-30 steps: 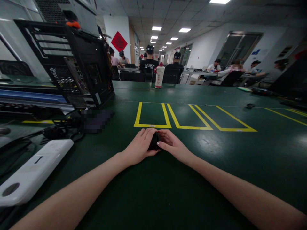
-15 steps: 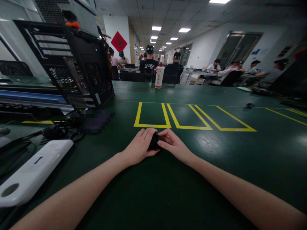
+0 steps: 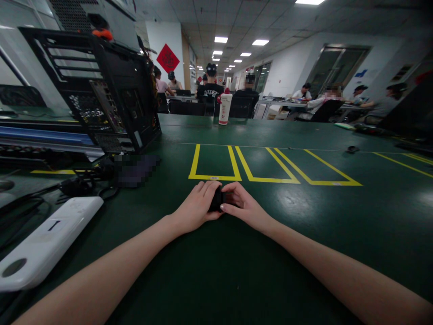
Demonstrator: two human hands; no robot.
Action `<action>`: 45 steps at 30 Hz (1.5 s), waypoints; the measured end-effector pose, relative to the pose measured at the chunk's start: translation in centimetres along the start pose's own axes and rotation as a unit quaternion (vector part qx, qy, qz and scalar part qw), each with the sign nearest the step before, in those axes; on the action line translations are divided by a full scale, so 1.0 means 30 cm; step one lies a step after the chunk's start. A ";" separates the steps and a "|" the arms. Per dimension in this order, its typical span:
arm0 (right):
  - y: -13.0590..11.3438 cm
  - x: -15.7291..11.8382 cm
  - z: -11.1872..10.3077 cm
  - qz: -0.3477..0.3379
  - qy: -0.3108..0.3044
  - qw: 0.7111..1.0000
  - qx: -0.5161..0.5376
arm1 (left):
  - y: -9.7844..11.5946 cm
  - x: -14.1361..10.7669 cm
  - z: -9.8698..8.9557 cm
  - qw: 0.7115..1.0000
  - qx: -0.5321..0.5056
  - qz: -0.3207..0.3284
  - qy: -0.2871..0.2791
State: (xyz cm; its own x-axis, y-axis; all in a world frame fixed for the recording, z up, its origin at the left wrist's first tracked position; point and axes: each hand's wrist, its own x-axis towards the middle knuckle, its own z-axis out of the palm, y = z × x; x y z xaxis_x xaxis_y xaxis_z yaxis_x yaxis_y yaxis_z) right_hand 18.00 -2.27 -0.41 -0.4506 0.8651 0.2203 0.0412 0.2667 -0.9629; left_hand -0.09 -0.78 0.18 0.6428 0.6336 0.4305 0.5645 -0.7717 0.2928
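A small black object [image 3: 215,201] is held low over the green table [image 3: 233,271], just in front of the yellow tape outlines [image 3: 215,178]. My left hand [image 3: 196,203] wraps round it from the left, fingers over its top and thumb below. On the right, my right hand [image 3: 242,204] has its fingertips and thumb at the right side of the same object, with the fingers bent. The palm of my left hand hides much of the object, and its exact kind cannot be made out.
An open black computer case [image 3: 115,90] stands at the left, with cables and a white device [image 3: 50,239] nearer me. A white bottle with a red lid [image 3: 225,108] stands at the table's far edge. A small black ring [image 3: 352,149] lies right. Several people sit beyond.
My right thumb and fingers have shifted slightly at the right side of the black object. My left hand has stayed in place round it.
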 end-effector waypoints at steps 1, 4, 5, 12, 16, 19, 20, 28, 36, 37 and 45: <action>0.001 0.000 0.001 0.000 0.001 1.000 0.004 | 0.000 0.001 0.001 1.000 -0.001 0.001 0.002; 0.003 0.001 0.002 -0.003 0.004 1.000 0.009 | 0.002 0.002 0.002 1.000 -0.003 0.002 0.003; 0.004 0.001 0.002 -0.003 0.007 1.000 0.004 | 0.003 0.002 0.002 1.000 -0.002 0.000 0.001; 0.001 0.003 -0.001 0.011 0.008 0.999 -0.042 | 0.002 0.001 -0.002 1.000 -0.006 -0.005 -0.003; -0.002 0.000 0.001 -0.001 0.003 1.000 -0.019 | 0.002 0.001 -0.006 1.000 0.001 -0.004 -0.009; 0.000 -0.003 0.002 0.008 0.004 1.000 0.012 | 0.001 0.001 -0.005 1.000 0.000 -0.002 -0.004; 0.002 -0.003 0.002 0.010 0.004 1.000 0.017 | 0.000 0.000 -0.004 1.000 -0.002 -0.001 -0.003; 0.004 0.004 -0.001 0.018 0.014 0.999 -0.031 | 0.007 0.000 -0.006 1.000 -0.009 -0.003 -0.005; 0.001 -0.002 0.006 -0.014 -0.001 1.000 -0.024 | 0.000 0.000 0.000 1.000 -0.002 -0.003 -0.002; 0.000 -0.003 0.007 -0.012 0.001 1.000 -0.024 | 0.000 0.000 0.000 1.000 -0.002 -0.003 -0.002; -0.002 -0.002 0.005 0.010 0.015 1.000 -0.011 | 0.002 0.001 -0.002 1.000 -0.003 0.004 0.000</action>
State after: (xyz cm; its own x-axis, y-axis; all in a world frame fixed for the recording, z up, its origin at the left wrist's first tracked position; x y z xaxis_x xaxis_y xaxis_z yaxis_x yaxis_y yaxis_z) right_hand 17.88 -2.40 -0.39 -0.4219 0.8830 0.2058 0.0701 0.2581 -0.9636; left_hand -0.08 -0.81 0.25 0.6472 0.6273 0.4332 0.5564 -0.7771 0.2941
